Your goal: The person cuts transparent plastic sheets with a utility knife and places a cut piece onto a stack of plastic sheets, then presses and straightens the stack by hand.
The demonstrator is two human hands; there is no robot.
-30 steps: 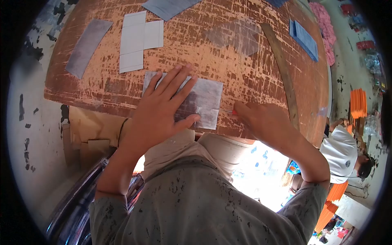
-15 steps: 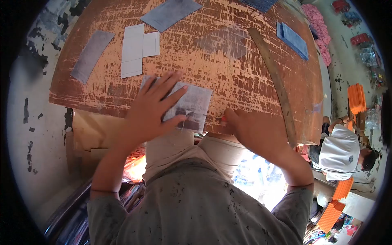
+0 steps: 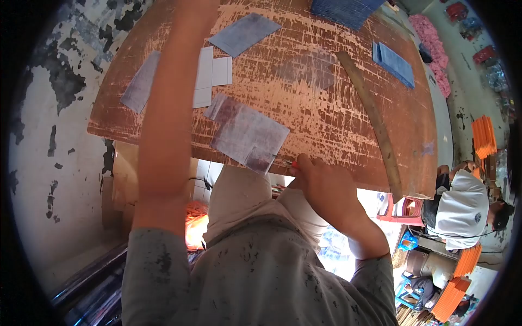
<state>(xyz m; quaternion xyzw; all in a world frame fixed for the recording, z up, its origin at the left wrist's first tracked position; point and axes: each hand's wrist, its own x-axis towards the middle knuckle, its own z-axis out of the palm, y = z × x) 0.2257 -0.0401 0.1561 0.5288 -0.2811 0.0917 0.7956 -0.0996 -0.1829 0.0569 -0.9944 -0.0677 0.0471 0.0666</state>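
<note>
My right hand [image 3: 326, 179] is closed at the front edge of the table, its fingers round a small red-handled tool [image 3: 295, 164] with a thin tip pointing left. Most of that tool is hidden in the fingers. Just left of the tip lies a grey-blue sheet [image 3: 247, 133], turned at a slant, its lower corner at the table edge. My left forearm [image 3: 168, 108] stretches up across the left of the table, and its hand is beyond the top of the view. Beneath and beside that arm are a white paper cutout [image 3: 220, 70] and a grey sheet [image 3: 140, 81].
The worn brown table [image 3: 321, 119] also bears a long flat strip [image 3: 372, 119], another grey-blue sheet [image 3: 244, 33], a folded blue piece [image 3: 392, 64] and a blue stack [image 3: 348, 11]. A person in a white shirt [image 3: 462, 209] sits at the right, near orange stacks [image 3: 483, 136].
My left hand has left the grey-blue sheet and reached up out of view. The sheet now lies more slanted. My right hand stays near the table edge with the red-handled tool.
</note>
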